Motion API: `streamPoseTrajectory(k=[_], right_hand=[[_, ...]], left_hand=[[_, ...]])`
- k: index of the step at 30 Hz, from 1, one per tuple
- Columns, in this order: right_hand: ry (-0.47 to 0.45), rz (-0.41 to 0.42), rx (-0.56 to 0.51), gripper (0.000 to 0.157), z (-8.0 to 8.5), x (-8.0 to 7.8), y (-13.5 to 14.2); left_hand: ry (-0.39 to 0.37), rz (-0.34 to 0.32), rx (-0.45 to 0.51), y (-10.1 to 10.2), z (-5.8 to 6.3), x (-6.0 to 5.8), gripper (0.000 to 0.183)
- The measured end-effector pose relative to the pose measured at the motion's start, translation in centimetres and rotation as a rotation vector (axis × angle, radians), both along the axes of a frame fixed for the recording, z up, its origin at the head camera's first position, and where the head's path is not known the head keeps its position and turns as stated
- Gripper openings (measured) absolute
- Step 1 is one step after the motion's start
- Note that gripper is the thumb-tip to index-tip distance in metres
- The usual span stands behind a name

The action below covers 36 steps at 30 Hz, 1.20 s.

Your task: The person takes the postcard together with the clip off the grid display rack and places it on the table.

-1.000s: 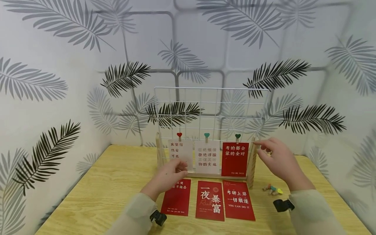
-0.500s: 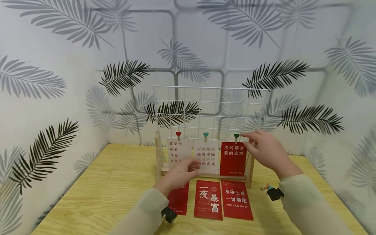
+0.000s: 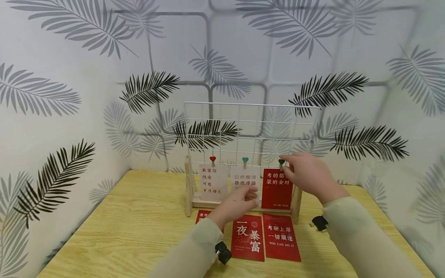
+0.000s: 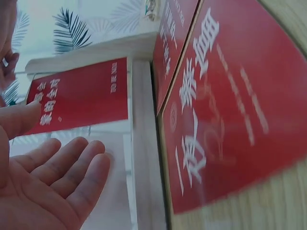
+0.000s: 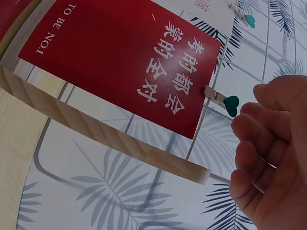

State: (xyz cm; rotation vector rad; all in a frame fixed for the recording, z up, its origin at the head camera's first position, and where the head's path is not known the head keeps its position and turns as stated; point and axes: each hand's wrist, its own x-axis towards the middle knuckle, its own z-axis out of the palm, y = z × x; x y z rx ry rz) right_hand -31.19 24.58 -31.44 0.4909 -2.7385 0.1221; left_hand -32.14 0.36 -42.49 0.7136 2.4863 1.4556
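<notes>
One dark green heart clip [image 5: 231, 105] grips the top edge of an upright red card [image 5: 120, 62] at the right of the white wire grid [image 3: 226, 103]. The right hand [image 3: 309, 175] is just beside it, fingers bent, thumb slightly apart, nothing held. Handling the clip well would mean pinching its heart end squarely, keeping the card from slewing.

The left hand [image 3: 240, 199] is before the middle white card [image 3: 240, 175], fingers loosely spread and holding nothing; whether it touches the card I cannot tell. Steadying the red card's near edge would suit it. Beyond the wooden base [image 3: 205, 203], three more red cards [image 3: 247, 239] lie on the bench [image 3: 139, 216].
</notes>
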Motion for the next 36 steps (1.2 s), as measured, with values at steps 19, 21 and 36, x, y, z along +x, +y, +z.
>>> streamPoseTrajectory(k=[19,21,36], right_hand=[[-0.034,-0.089,0.050,0.041,0.4,-0.8,-1.3],[-0.034,-0.092,0.045,0.039,0.3,-0.8,-1.3],[0.058,-0.063,-0.044,0.026,-0.6,-1.1,-0.9]], left_hand=[[-0.015,0.126,-0.010,3.2,-0.8,0.1,0.048],[-0.008,0.132,-0.020,3.4,-0.8,0.2,0.047],[0.063,0.248,0.001,4.9,-0.3,0.4,0.025]])
